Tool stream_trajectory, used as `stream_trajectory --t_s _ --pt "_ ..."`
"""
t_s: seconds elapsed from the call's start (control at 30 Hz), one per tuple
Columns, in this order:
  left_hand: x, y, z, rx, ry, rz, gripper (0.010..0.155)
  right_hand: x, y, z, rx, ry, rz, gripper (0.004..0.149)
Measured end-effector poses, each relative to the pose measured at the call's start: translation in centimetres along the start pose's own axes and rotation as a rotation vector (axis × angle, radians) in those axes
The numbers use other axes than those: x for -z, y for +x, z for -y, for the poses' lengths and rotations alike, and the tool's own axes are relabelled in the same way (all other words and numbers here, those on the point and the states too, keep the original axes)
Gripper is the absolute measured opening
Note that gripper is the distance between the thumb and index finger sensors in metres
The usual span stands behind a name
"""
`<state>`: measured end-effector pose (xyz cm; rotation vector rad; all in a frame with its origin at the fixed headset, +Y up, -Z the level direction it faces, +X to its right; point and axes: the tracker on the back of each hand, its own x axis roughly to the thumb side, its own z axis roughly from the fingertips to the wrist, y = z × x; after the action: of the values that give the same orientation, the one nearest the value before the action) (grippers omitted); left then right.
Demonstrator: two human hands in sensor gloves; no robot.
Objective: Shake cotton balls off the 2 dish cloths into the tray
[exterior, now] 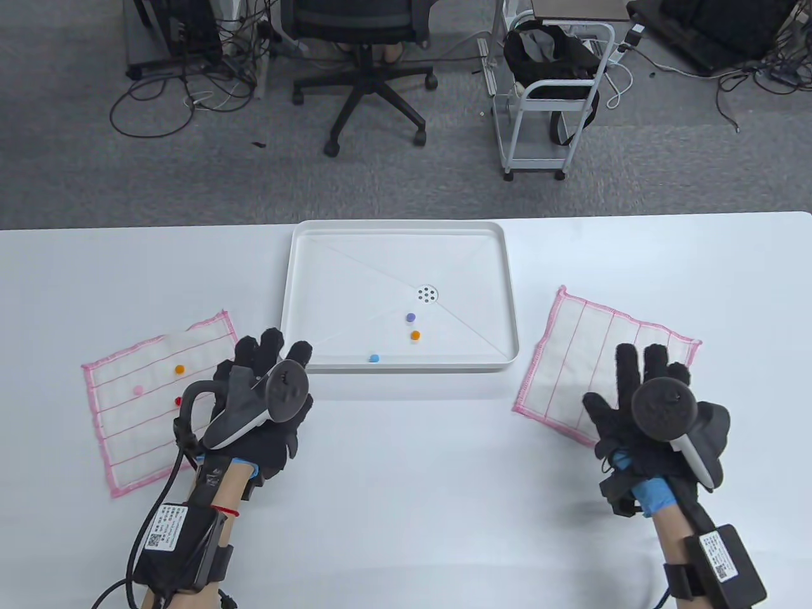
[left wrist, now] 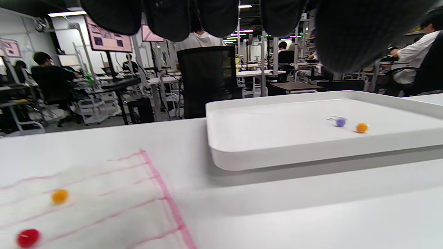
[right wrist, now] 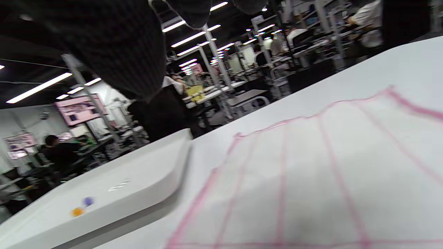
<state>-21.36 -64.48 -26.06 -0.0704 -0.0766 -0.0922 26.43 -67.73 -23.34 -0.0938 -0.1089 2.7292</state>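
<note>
The white tray (exterior: 399,231) sits at the table's middle and holds a purple ball (exterior: 410,316), an orange ball (exterior: 415,335) and a blue ball (exterior: 373,358). On the left, a pink-edged dish cloth (exterior: 146,368) lies flat with an orange ball (exterior: 179,368), a pink ball (exterior: 137,390) and a red ball (exterior: 178,401) on it. My left hand (exterior: 266,387) hovers over that cloth's right edge, fingers spread, holding nothing. The right dish cloth (exterior: 590,355) lies flat with no balls showing. My right hand (exterior: 641,406) floats over its near corner, fingers straight and empty.
The far table edge runs just behind the tray. Beyond it stand an office chair (exterior: 365,70) and a white cart (exterior: 552,95) on grey carpet. Bare white tabletop (exterior: 431,482) lies between my hands.
</note>
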Motion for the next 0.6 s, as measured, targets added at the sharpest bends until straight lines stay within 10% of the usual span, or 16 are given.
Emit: stream_trajectory --t_s 0.3,0.43,0.6 --pt "-2.8 -8.2 -1.6 0.189 -0.083 -0.254 0.086 -2.1 4.0 -6.9 -0.082 0.004 0.266 0.084" --pt "-2.5 -13.1 3.6 0.06 -0.415 -0.418 0.09 -2.4 3.7 -7.6 -0.114 0.014 0.31 0.082" --pt "-1.7 -15.9 9.8 0.003 -0.511 -0.479 0.084 -2.5 3.4 -7.6 -0.1 0.024 0.31 0.079"
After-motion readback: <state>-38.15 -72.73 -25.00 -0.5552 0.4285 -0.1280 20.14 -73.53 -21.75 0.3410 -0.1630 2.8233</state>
